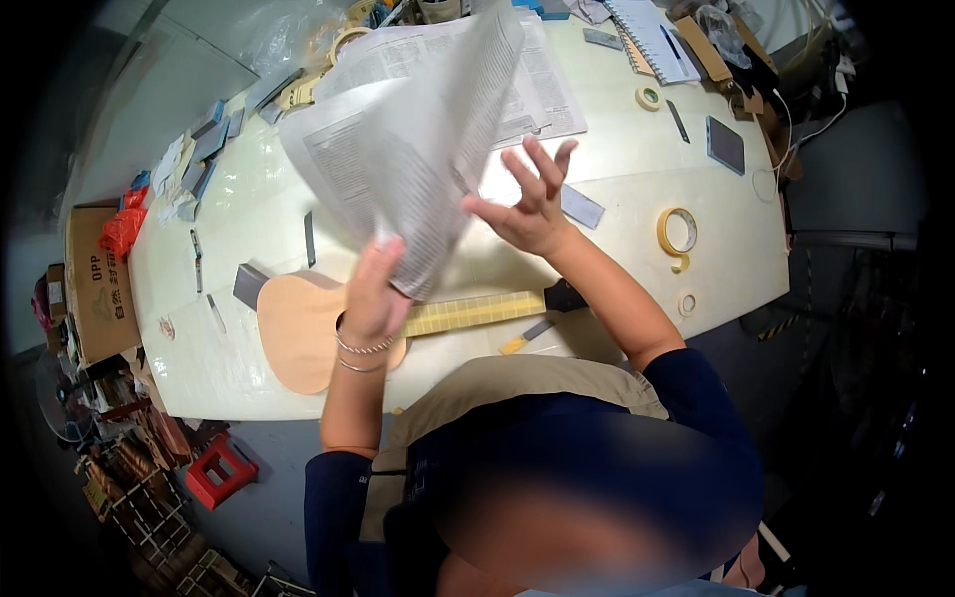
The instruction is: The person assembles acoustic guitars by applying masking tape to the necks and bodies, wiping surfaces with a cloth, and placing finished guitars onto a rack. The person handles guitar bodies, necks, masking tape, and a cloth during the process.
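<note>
My left hand (376, 294), with bracelets at its wrist, pinches the lower corner of a newspaper sheet (408, 164). The sheet stands raised and folded over, smeared by motion at its upper part. Just right of the paper, my right hand (532, 204) is spread with its fingers apart, holding nothing. Under my left hand and wrist lies a small pale wooden ukulele (293, 333), its body to the left. Yellow tape covers its neck (477, 312), which runs right to a dark headstock (565, 297). My left hand hides part of the body and soundhole.
More newspaper (547, 90) lies at the table's far side. To the right are a yellow tape roll (678, 232), a dark flat block (725, 145) and a spiral notebook (652, 40). A wood-handled blade (525, 337) lies below the neck. A cardboard box (102, 289) stands left; a red stool (221, 472) is on the floor.
</note>
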A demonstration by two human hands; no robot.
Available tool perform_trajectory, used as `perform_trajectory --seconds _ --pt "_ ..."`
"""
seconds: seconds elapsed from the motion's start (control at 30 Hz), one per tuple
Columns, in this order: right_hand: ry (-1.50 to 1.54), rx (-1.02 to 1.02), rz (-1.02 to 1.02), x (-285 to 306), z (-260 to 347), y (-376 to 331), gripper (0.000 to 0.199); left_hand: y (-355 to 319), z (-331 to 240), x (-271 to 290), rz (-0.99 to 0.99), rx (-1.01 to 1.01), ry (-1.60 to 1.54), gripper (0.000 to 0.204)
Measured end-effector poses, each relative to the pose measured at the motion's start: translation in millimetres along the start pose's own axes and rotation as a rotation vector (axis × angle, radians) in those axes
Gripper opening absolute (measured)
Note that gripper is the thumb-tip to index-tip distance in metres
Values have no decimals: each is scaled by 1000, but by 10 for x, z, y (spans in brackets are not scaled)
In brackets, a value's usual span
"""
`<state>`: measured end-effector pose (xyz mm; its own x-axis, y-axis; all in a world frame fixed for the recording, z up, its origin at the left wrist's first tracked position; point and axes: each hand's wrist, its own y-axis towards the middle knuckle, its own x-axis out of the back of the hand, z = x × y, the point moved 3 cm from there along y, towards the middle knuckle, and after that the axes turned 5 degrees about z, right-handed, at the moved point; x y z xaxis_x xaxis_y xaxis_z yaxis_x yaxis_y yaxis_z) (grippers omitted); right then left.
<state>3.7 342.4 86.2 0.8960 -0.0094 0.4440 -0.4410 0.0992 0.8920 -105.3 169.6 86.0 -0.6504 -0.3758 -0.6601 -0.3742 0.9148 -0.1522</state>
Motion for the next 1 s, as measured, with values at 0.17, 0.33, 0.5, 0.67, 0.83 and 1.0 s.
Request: perform_trajectory --seconds 0.17,0.33,0.5,0.67,0.83,1.0 --pt "199 -47 317 394 348 31 21 -788 307 -294 84 94 69 45" --pt "797 -542 440 402 755 -319 15 -1191 334 -133 -125 -221 825 40" --pt "2823 -1778 134 369 1562 -808 32 -1074 360 -333 -25 -645 742 75" --pt "2124 -1783 921 666 1392 -757 28 -1200 332 -335 177 -270 1226 76" --pt "1583 -1339 1093 565 1576 -524 28 -1378 8 55 51 -348 1061 37" --pt "901 -1090 693 186 811 -874 21 -1236 -456 1327 -314 125 1458 45"
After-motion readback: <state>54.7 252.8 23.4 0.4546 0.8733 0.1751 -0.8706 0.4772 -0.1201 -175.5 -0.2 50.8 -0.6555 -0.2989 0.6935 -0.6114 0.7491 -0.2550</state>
